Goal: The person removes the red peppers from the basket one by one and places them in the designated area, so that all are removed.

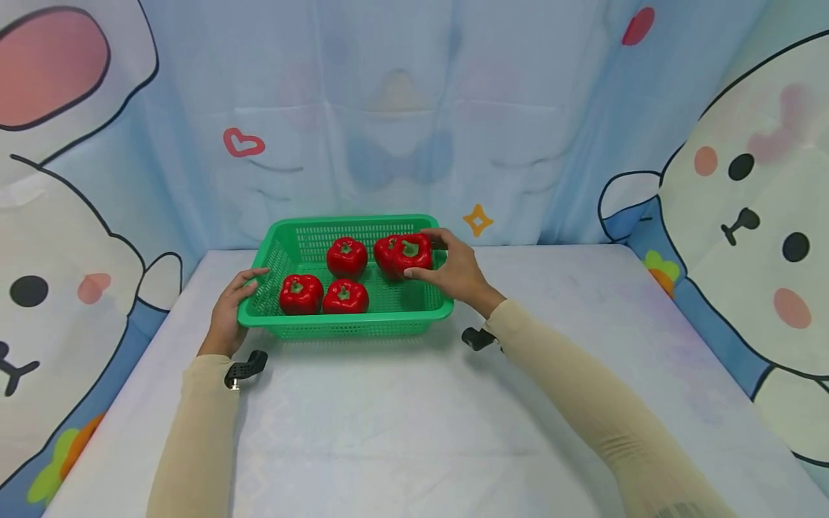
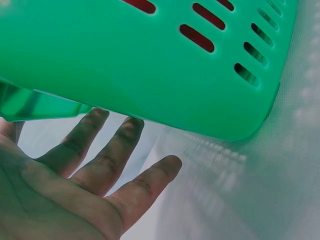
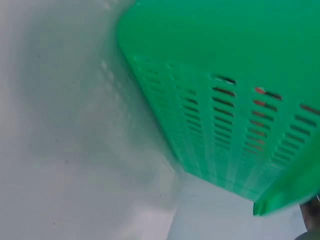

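Note:
A green plastic basket (image 1: 352, 316) with slotted walls holds several red bell peppers, among them a front-left one (image 1: 301, 295), a front-middle one (image 1: 346, 296) and a back one (image 1: 347, 257). My right hand (image 1: 456, 270) reaches over the basket's right side and pinches a bell pepper (image 1: 414, 252) between thumb and fingers. That pepper overlaps another bell pepper (image 1: 385, 257) to its left. At the left rim, my left hand (image 1: 227, 309) rests with its fingers extended and spread; the left wrist view shows those fingers (image 2: 107, 162) against the basket's outer wall (image 2: 125, 75). In the right wrist view, the basket wall (image 3: 210, 55) hides the pepper grip.
The basket stands on a table under a white cloth (image 1: 388, 410), near its back edge. Behind hangs a light blue curtain (image 1: 401, 129) with cartoon prints. Black wrist straps (image 1: 246, 367) show at both sleeves.

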A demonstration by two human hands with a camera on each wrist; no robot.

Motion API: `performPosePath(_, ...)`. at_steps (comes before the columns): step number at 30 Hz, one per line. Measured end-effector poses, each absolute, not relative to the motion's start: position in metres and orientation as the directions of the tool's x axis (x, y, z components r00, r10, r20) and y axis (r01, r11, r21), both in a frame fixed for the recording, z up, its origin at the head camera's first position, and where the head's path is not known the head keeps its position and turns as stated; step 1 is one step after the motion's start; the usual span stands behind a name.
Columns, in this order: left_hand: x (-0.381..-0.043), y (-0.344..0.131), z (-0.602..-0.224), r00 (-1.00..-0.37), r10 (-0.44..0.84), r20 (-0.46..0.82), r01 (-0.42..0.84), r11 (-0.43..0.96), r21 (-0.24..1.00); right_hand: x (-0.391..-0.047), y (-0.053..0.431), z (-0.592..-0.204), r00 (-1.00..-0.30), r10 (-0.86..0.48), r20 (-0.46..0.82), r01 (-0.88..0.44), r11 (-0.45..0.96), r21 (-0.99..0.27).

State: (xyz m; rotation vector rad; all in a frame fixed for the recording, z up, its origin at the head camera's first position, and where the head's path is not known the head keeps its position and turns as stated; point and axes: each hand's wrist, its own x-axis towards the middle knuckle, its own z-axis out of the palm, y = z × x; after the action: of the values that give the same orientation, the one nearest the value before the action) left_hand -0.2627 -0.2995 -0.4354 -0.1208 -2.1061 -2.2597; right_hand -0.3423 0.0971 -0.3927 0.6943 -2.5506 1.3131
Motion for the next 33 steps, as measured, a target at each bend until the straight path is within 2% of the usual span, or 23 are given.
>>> performPosePath(6, -0.263, -0.301, -0.434, -0.995, 0.020, 0.098, 0.096, -0.087, 0.992, -0.357, 0.114, -0.385, -0.874, -0.139, 0.466, -0.482, 0.376, -0.791)
performPosePath(10, -0.264, -0.300, -0.433, -0.995, 0.013, 0.099, 0.097, -0.079, 0.992, -0.370, 0.129, -0.382, -0.887, -0.061, 0.457, -0.452, 0.314, -0.835)
performPosePath(15, -0.265, -0.300, -0.432, -0.996, -0.004, 0.085, 0.085, -0.073, 0.994, -0.385, 0.147, -0.389, -0.929, 0.025, 0.370, -0.337, 0.361, -0.870)
performPosePath(24, -0.265, -0.301, -0.436, -0.997, 0.005, 0.076, 0.076, -0.072, 0.995, -0.407, 0.175, -0.428, -0.975, 0.172, 0.141, -0.054, 0.432, -0.900)
performPosePath(33, -0.266, -0.301, -0.436, -0.997, 0.013, 0.081, 0.079, -0.083, 0.993, -0.410, 0.181, -0.434, -0.982, 0.158, 0.100, -0.014, 0.472, -0.882)
